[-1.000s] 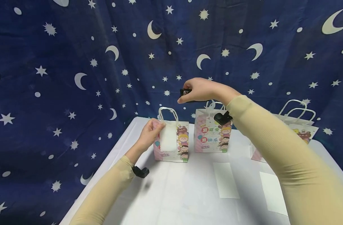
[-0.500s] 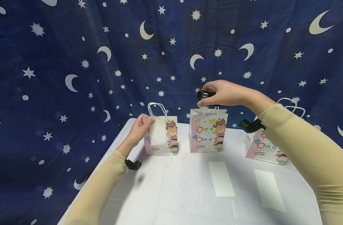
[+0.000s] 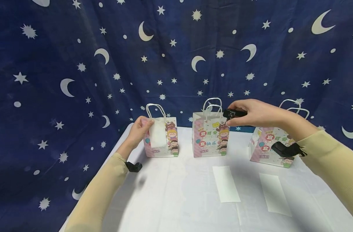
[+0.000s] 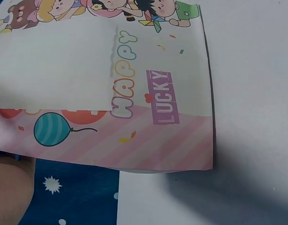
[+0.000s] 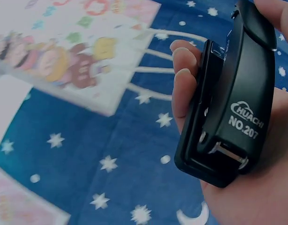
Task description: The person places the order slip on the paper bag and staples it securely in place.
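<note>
At the back left, my left hand (image 3: 138,130) pinches the top edge of a small cartoon-printed paper gift bag (image 3: 171,140), together with a white paper slip (image 3: 158,135) lying flat against its front. In the left wrist view the slip (image 4: 55,65) covers part of the print, and "HAPPY" and "LUCKY" show beyond its end. My right hand (image 3: 258,112) grips a black stapler (image 3: 235,114) in the air, to the right of the middle gift bag's (image 3: 208,137) handles. Close up in the right wrist view, fingers wrap around the stapler (image 5: 237,112), marked "HUACHI NO.207".
Another gift bag (image 3: 269,146) stands at the right, partly behind my right forearm. Two white paper slips (image 3: 226,184) lie on the white-covered table (image 3: 176,199). Behind hangs a dark blue curtain (image 3: 121,38) with moons and stars.
My right hand has moved right and down with the stapler, from above the gap between the left and middle bags to the middle bag's right. My left hand keeps its pinch.
</note>
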`<action>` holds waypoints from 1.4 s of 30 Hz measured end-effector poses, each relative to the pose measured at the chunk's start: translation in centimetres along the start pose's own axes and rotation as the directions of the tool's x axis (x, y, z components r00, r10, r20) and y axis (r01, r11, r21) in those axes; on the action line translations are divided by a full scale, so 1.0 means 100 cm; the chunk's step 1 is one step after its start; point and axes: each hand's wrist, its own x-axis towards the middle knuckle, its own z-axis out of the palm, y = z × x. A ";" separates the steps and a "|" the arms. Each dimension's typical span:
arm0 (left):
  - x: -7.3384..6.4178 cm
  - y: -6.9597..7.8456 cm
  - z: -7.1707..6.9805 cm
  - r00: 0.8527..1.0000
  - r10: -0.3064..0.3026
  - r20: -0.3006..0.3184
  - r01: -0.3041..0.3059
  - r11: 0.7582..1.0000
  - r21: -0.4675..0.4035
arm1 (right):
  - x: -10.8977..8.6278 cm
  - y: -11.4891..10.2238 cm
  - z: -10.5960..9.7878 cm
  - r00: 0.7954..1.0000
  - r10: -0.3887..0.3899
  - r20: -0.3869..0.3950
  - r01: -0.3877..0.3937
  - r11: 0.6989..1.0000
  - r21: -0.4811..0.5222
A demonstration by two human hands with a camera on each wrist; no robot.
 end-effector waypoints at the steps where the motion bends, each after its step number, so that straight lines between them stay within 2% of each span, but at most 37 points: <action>1: 0.000 0.000 -0.001 1.000 -0.001 -0.001 0.001 1.000 -0.001 | -0.005 0.005 0.003 1.000 0.010 0.008 -0.010 1.000 0.008; 8: -0.004 -0.002 -0.006 0.999 -0.028 -0.023 0.029 0.999 0.017 | -0.037 0.044 0.021 0.998 0.053 0.034 -0.055 0.997 0.059; 16: -0.006 -0.005 -0.009 0.999 -0.045 -0.022 0.045 0.999 0.022 | -0.074 0.089 0.040 0.996 0.094 0.002 -0.094 0.995 0.027; 20: -0.008 -0.005 -0.012 0.998 -0.054 -0.024 0.055 0.997 0.049 | -0.088 0.112 0.052 0.993 0.115 0.012 -0.115 0.993 0.010; 28: -0.013 -0.003 -0.017 0.999 -0.051 -0.009 0.051 0.998 0.037 | -0.114 0.153 0.080 0.980 0.192 0.052 -0.195 0.979 0.062; 36: -0.014 -0.003 -0.021 0.998 -0.064 -0.008 0.064 0.997 0.038 | -0.137 0.197 0.102 0.955 0.286 0.082 -0.289 0.957 0.031; 42: -0.012 -0.003 -0.020 0.998 -0.066 -0.007 0.066 0.997 0.032 | -0.144 0.217 0.116 0.910 0.397 0.117 -0.402 0.915 0.023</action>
